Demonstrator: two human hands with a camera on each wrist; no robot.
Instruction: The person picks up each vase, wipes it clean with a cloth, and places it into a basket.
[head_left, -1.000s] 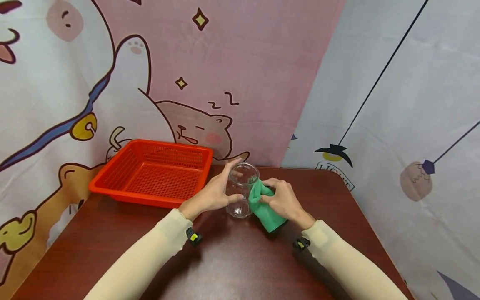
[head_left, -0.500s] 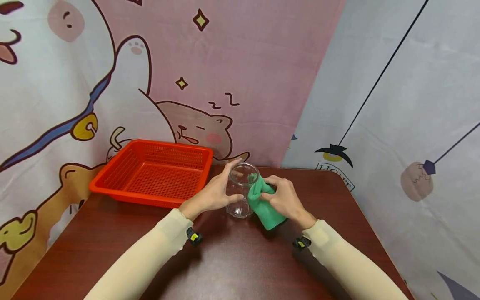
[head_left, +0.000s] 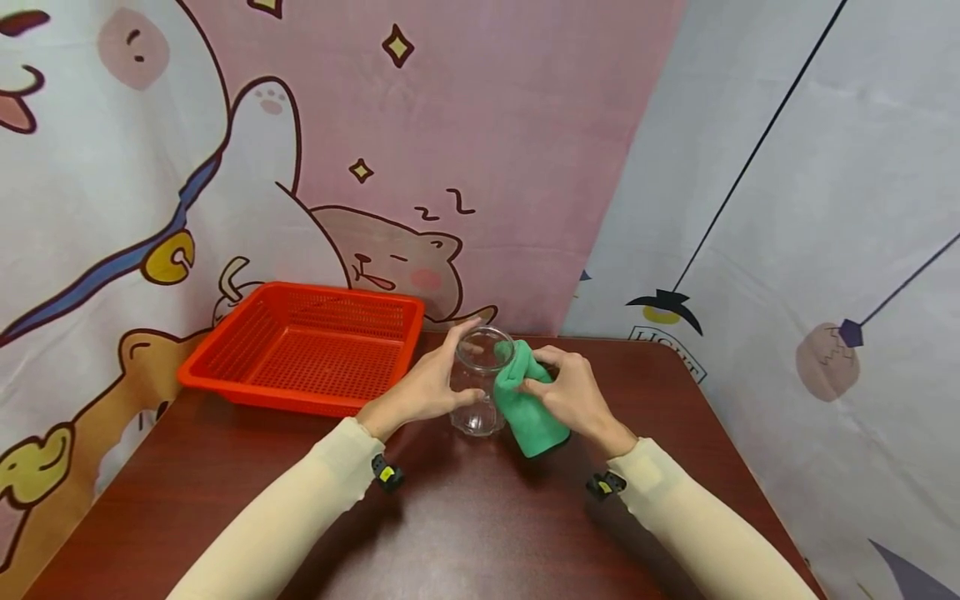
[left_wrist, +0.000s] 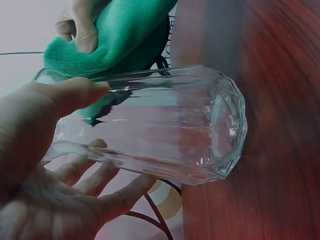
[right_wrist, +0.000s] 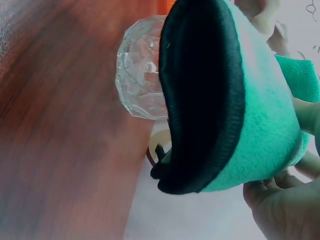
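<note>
A clear glass jar [head_left: 477, 421] with a faceted base stands upright on the table. My left hand [head_left: 420, 387] holds it from the left, the thumb in front and the fingers curved round the far side, as the left wrist view shows. My right hand [head_left: 576, 398] pinches a green cloth [head_left: 531, 421] at the jar's right side. The bunched upper part of the cloth lies against the jar's rim, and part of it shows through the glass. In the right wrist view the cloth [right_wrist: 270, 120] hangs folded, its black edging nearest the camera and hiding most of the jar [right_wrist: 140, 70].
A red plastic basket [head_left: 300, 398] with mesh sides sits at the back left of the dark wooden table [head_left: 480, 533]. Cartoon-printed fabric [head_left: 525, 167] hangs behind the table and along its right side.
The right hand has shifted the cloth slightly up along the jar's rim, and its bunched top sits higher. The left hand and the jar stay in place. The head view has tilted slightly.
</note>
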